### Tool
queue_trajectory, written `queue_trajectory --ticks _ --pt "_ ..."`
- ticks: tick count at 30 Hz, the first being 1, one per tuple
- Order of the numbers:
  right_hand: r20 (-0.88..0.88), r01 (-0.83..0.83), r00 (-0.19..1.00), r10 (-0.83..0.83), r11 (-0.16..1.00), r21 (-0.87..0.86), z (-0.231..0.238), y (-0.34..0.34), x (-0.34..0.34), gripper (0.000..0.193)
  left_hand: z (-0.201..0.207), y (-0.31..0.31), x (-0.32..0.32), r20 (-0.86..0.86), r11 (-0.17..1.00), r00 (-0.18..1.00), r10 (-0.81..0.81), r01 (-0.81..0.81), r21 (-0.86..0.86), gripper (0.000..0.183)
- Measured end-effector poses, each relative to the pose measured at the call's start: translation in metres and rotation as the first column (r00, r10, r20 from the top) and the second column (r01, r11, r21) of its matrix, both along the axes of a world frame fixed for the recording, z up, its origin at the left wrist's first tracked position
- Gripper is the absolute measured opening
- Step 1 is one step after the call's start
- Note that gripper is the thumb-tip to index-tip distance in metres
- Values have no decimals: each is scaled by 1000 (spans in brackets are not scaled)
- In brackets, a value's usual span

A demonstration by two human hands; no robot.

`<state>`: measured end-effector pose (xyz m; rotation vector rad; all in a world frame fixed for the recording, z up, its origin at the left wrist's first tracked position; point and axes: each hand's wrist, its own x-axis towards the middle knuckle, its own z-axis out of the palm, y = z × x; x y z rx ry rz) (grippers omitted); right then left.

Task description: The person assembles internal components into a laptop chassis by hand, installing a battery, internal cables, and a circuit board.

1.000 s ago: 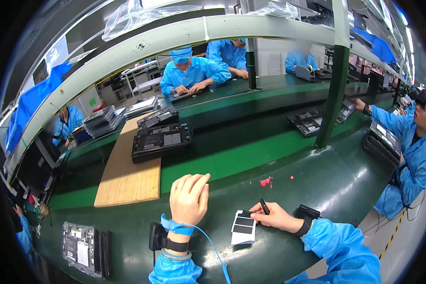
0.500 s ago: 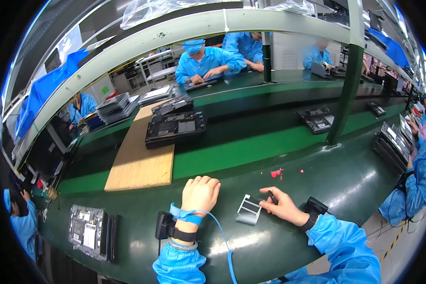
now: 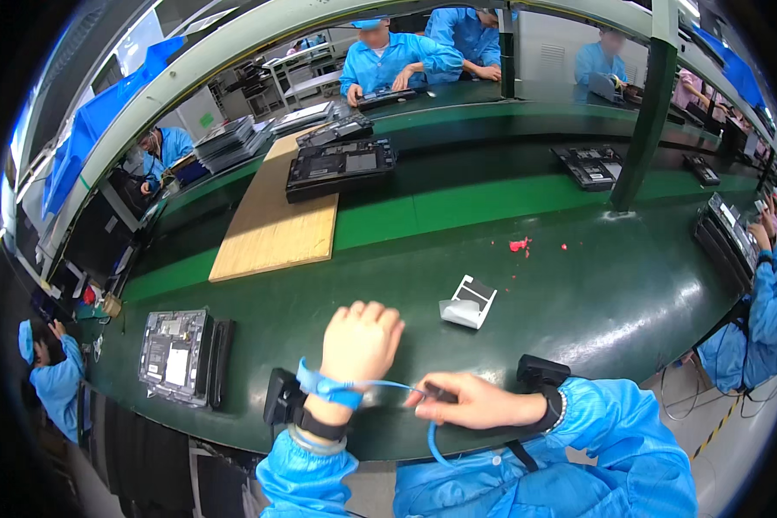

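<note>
My left hand [image 3: 363,341] is held palm down above the green bench, its fingers curled in; their inner side is hidden. A blue wrist strap [image 3: 332,388] circles that wrist, and a thin blue cord runs from it to my right hand. My right hand [image 3: 470,399] is closed in a pinch around a small black object [image 3: 441,393], whose kind I cannot make out. The blue cord [image 3: 433,440] passes by its fingertips and loops down below them. Beyond both hands lies a white sheet [image 3: 468,302] with black strips and a curled greyish flap.
An opened laptop-like device [image 3: 175,358] sits at the left, against a dark slab. A wooden board [image 3: 276,233] bears more opened devices [image 3: 341,168]. Red scraps [image 3: 518,245] lie farther off. A green post [image 3: 647,129] rises at the right; co-workers in blue sit around.
My right hand has moved left and nearer to me, away from the white sheet, up to the blue cord. My left hand stays curled. The view has shifted downward.
</note>
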<state>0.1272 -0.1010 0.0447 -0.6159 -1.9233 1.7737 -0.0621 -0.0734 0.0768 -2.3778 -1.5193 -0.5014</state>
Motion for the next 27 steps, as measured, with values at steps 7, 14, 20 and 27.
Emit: queue_trajectory --ticks 7,14,20,27 --pt "-74 74 995 -68 994 75 17 -7 -18 13 -20 -140 25 610 377 682 -405 732 -568 24" --pt "32 43 999 -41 998 -42 -46 -48 -54 18 47 -174 36 973 11 -198 -116 980 201 8" --pt "76 -48 996 55 995 -85 -61 -108 -65 30 66 -198 29 620 544 -783 49 542 641 17" --pt "-119 124 987 -105 979 163 -95 -115 -76 31 4 -162 10 543 306 -839 40 528 792 32"
